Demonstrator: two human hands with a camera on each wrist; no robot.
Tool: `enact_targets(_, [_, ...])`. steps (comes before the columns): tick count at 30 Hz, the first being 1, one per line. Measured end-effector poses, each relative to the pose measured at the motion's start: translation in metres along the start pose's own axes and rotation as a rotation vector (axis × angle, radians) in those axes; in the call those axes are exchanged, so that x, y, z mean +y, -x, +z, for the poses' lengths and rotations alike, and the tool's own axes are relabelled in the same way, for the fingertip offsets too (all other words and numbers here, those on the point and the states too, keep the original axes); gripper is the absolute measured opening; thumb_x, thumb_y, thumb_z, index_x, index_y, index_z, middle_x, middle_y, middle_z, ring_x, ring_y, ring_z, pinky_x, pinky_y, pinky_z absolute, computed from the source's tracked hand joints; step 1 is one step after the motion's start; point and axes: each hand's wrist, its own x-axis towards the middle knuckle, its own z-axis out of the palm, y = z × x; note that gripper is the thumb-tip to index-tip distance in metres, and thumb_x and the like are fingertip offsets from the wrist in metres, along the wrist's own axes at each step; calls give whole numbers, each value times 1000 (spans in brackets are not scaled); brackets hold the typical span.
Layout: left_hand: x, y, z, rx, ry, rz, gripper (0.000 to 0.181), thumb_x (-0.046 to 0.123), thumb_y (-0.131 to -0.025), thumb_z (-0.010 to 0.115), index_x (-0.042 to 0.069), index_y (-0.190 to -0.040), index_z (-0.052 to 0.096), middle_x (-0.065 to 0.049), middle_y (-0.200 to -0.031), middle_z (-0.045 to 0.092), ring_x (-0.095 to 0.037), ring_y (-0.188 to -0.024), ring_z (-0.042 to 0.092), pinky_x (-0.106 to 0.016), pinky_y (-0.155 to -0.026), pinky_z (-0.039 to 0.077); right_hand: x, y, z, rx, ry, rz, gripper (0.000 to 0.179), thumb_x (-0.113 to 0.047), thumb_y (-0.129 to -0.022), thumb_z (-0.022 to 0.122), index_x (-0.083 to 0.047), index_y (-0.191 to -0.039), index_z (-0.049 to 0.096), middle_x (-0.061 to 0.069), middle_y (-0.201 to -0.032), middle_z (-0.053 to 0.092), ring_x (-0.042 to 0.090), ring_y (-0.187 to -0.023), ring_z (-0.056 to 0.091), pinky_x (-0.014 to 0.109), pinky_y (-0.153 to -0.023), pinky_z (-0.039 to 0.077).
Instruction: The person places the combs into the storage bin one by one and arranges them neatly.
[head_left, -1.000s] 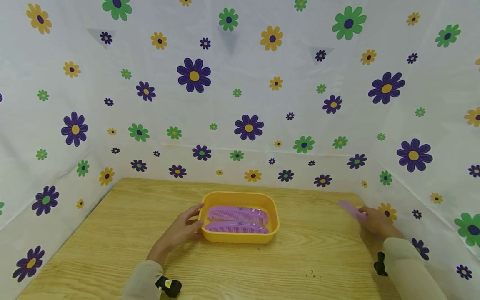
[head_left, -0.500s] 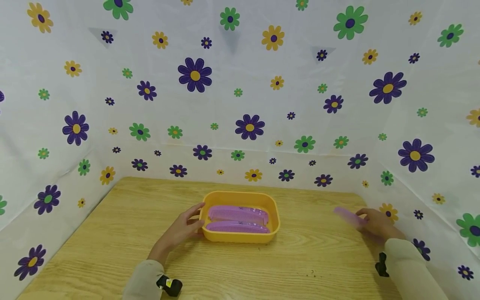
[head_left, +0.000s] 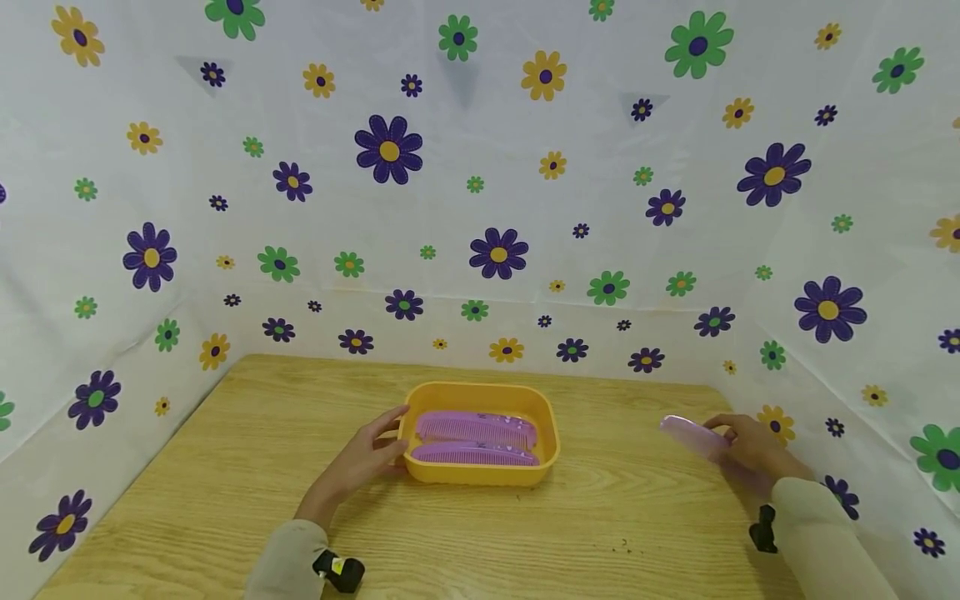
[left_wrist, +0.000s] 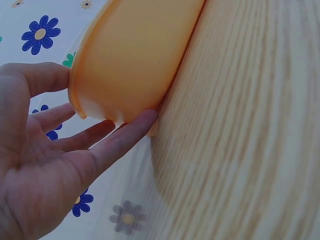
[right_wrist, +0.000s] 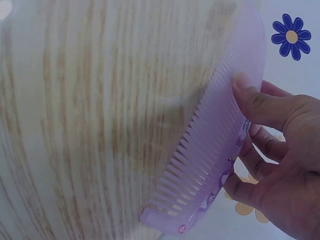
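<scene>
My right hand (head_left: 755,444) pinches a pale purple comb (right_wrist: 222,125), the thumb on its flat face and the other fingers behind its spine. Held over the right end of the table, it has its teeth toward the wood in the right wrist view. With loosely spread fingers, my left hand (head_left: 365,454) touches the left end of a yellow plastic basin (head_left: 480,477). In the left wrist view a fingertip meets the rim and another presses low on the outer wall (left_wrist: 125,60). Two purple combs, a back one (head_left: 480,423) and a front one (head_left: 472,454), lie side by side inside.
The wooden table (head_left: 420,542) reaches back to a white flower-printed sheet (head_left: 450,208), which also hangs at both sides. A few dark specks (head_left: 626,546) lie on the front right of the table. Black cameras are strapped to the left wrist (head_left: 339,572) and right wrist (head_left: 763,530).
The comb in my right hand has swung a little, its free end moving left and slightly down toward the viewer. My left hand, the basin and the two combs in it stay put.
</scene>
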Motion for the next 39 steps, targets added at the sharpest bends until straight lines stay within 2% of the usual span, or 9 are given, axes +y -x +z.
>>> enact_targets(3, [0,0,0,2,4,-4,65,9,-107,51,6,-164,21,-32,-162,28,-53,-141,46,-47,-97,62,1,-2,-1,20,-22,-45,41,4,-90,61,4,-131,62,32,-111,65,44,-98,60,65,-86,53])
enact_targets(8, [1,-1,1,1,4,-5,65,10,-107,51,6,-164,21,-32,-162,29,-53,-141,46,-48,-97,62,-2,-4,-4,61,-31,-146,34,7,-91,61,6,-125,67,29,-105,67,39,-94,62,53,-80,57])
enact_targets(12, [1,-1,0,-11,15,-1,66,10,-107,51,7,-165,20,-32,-163,27,-53,-142,45,-47,-98,61,-10,-5,-8,52,-24,-152,31,2,-94,66,3,-125,68,26,-104,68,36,-94,62,50,-79,58])
enact_targets(20, [0,-2,-1,-20,10,19,66,11,-108,50,4,-164,18,-34,-161,27,-53,-141,46,-46,-98,61,-23,-2,-11,44,-6,-200,30,-1,-96,66,5,-125,67,28,-105,69,39,-95,65,54,-80,59])
enact_targets(29, [-1,-2,-1,-11,9,5,65,11,-107,50,6,-165,19,-33,-161,28,-53,-141,46,-47,-98,61,-33,-5,-12,19,-79,-219,32,-1,-98,64,6,-128,65,23,-103,67,27,-90,62,27,-67,56])
enact_targets(39, [-2,-1,0,-10,10,5,65,10,-107,51,5,-165,20,-33,-162,28,-54,-142,45,-47,-97,61,-56,-9,-11,21,-123,-228,31,-6,-98,66,2,-129,67,21,-106,65,22,-88,61,25,-66,59])
